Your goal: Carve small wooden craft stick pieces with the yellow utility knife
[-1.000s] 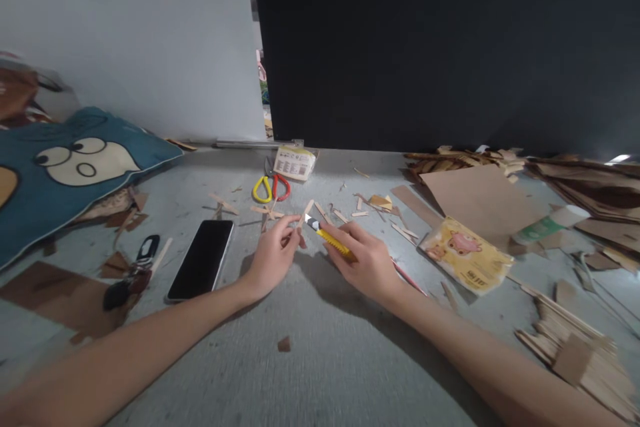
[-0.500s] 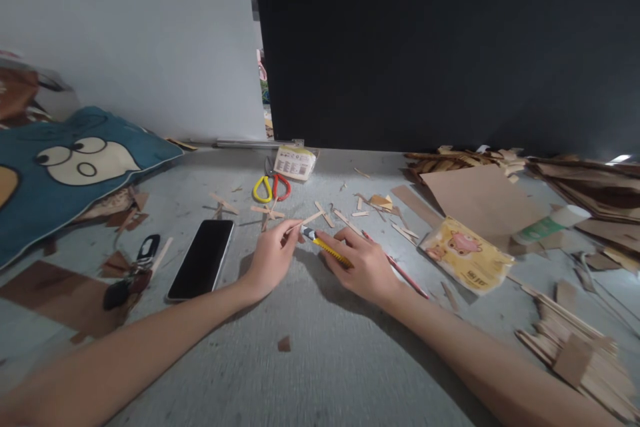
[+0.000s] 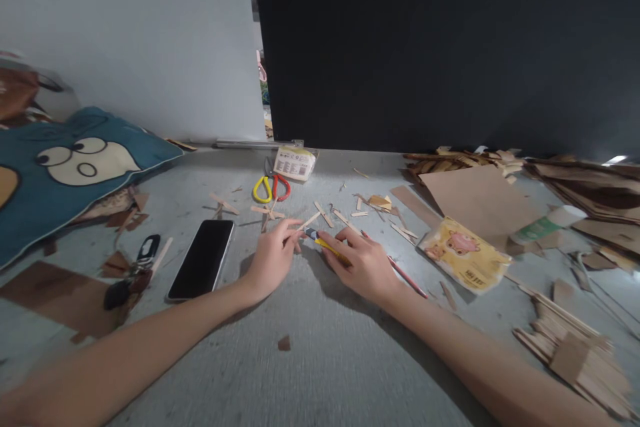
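My left hand (image 3: 271, 257) is closed, its fingertips pinching a thin wooden craft stick (image 3: 309, 220) that points away to the right. In my right hand (image 3: 367, 265) is a yellow utility knife (image 3: 324, 241), gripped low over the table. Its grey tip lies close to my left fingertips and the stick; whether the blade touches the wood is too small to tell. Just beyond both hands lie cut stick pieces (image 3: 324, 213). A red pencil (image 3: 407, 278) lies beside my right hand, partly hidden by it.
Left of my left hand lies a phone (image 3: 201, 260). Scissors (image 3: 271, 188) with yellow and red handles lean near a small packet (image 3: 295, 163). To the right are a yellow cartoon packet (image 3: 467, 255), a glue stick (image 3: 547, 225), cardboard (image 3: 483, 197) and stacked wooden sticks (image 3: 583, 347).
The knife has turned slightly in my right hand, so less of its toothed yellow edge shows. My left fingers have shifted a little on the stick.
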### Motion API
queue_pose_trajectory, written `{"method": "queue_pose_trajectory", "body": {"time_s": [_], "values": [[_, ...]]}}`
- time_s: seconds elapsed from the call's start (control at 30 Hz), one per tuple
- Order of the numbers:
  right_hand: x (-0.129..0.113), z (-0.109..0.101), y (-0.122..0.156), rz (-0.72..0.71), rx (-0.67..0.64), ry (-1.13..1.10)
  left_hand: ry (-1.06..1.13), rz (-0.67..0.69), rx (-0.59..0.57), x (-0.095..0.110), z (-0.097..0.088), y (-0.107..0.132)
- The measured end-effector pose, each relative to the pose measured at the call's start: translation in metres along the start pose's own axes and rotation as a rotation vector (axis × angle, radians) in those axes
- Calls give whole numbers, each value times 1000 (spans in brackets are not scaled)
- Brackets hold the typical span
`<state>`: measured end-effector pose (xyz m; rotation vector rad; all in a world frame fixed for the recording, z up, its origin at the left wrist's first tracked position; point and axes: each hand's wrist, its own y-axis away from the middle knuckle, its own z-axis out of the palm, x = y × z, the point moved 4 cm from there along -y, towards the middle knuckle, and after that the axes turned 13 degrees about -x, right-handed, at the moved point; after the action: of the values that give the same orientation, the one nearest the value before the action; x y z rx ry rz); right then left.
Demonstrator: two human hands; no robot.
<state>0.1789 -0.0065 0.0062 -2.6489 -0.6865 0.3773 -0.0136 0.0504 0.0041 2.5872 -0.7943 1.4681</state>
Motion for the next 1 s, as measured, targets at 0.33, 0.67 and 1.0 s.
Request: {"method": "queue_pose_trajectory", "body": {"time_s": [0.33,0.67,1.0], "values": [[0,2,0,0,-17,-24,22,-3,-48,3,-2,-2],[-2,1,-2,30,-27,-50,32,-56,-47,6,-2,-2],[13,4,3,128,-28,-160,81,-143,-30,-1,-4,-1]]}}
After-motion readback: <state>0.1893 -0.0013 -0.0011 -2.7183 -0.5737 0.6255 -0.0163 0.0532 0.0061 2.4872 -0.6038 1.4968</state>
